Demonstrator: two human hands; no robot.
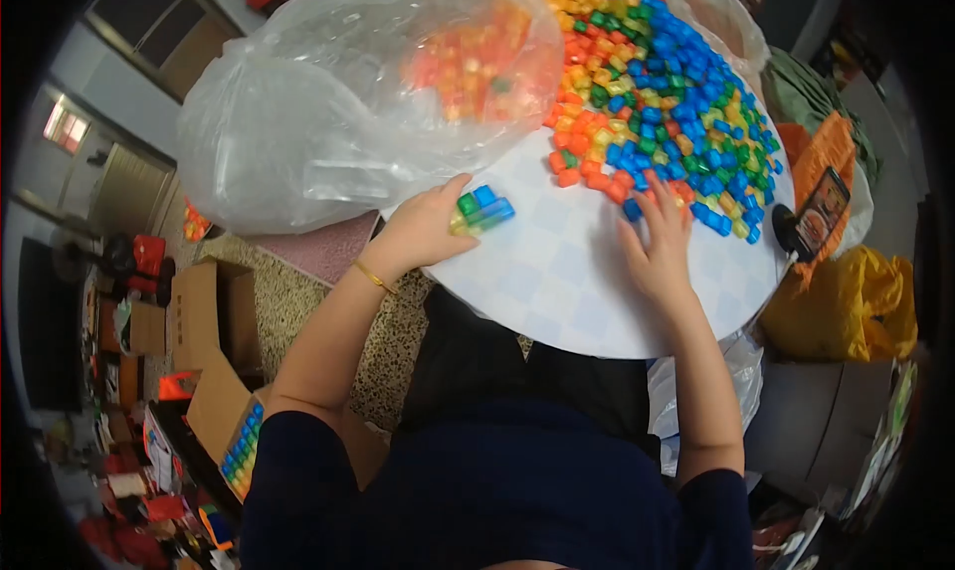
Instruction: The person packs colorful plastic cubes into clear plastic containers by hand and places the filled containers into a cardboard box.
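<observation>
My left hand (430, 222) is curled around a small group of translucent plastic cubes (482, 210) at the left side of the round table (557, 272). Blue, green and yellow pieces show between its thumb and index finger. My right hand (659, 247) has its fingers apart and reaches to the near edge of a big pile of loose cubes (686, 122). Orange and blue cubes lie at its fingertips, and nothing shows clearly in its grasp. The pile mixes blue, green, yellow and orange.
A large clear plastic bag (288, 122), with orange cubes showing through, covers the table's left side. A phone (824, 210) on a stand is at the right edge, beside a yellow bag (846, 306). An open cardboard box (221, 406) with rows of cubes sits lower left.
</observation>
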